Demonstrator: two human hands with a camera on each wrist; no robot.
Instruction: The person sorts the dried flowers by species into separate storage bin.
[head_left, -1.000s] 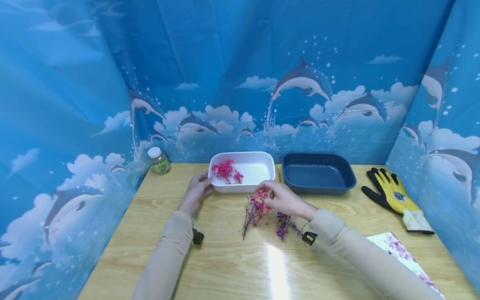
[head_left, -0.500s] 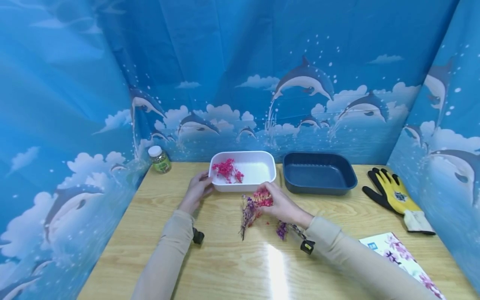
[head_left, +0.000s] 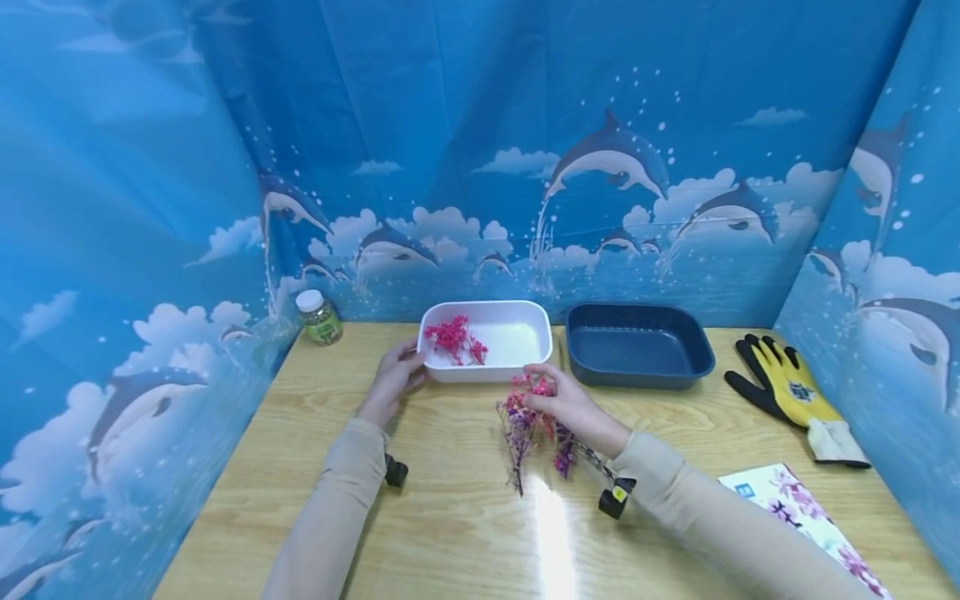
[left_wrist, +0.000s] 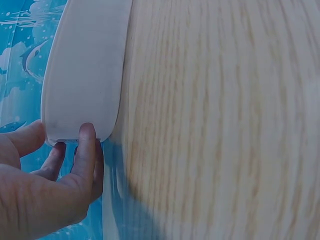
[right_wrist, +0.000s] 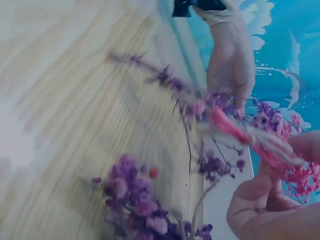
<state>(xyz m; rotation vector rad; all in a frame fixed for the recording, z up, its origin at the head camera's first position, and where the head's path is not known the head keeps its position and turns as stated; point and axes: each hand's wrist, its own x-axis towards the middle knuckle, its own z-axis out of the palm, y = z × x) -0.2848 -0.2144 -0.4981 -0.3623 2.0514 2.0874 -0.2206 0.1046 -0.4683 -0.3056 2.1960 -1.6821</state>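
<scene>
My right hand [head_left: 576,407] pinches a sprig of pink dried flowers [right_wrist: 301,182] just in front of the white tray [head_left: 517,342]. Purple dried flowers [head_left: 518,432] hang with it, their stems pointing toward me. Behind them another purple sprig [head_left: 564,458] lies on the table, partly hidden by the arm. At the tray's left end, my left hand [head_left: 392,382] holds the rim, thumb on one side and fingers against the end wall, as the left wrist view shows. Inside the tray, a pink flower sprig [head_left: 453,337] lies toward the left.
A dark blue tray [head_left: 637,348] stands right of the white one. A lidded jar [head_left: 320,319] is at the back left. On the right lie a yellow and black glove [head_left: 787,387] and a floral-printed booklet or sheet [head_left: 798,508]. A dolphin-print curtain [head_left: 480,167] hangs behind the table.
My right hand has turned and shifted slightly right with the pink flowers, and the purple stems swung right, closer to the other purple sprig. My left hand has stayed at the tray.
</scene>
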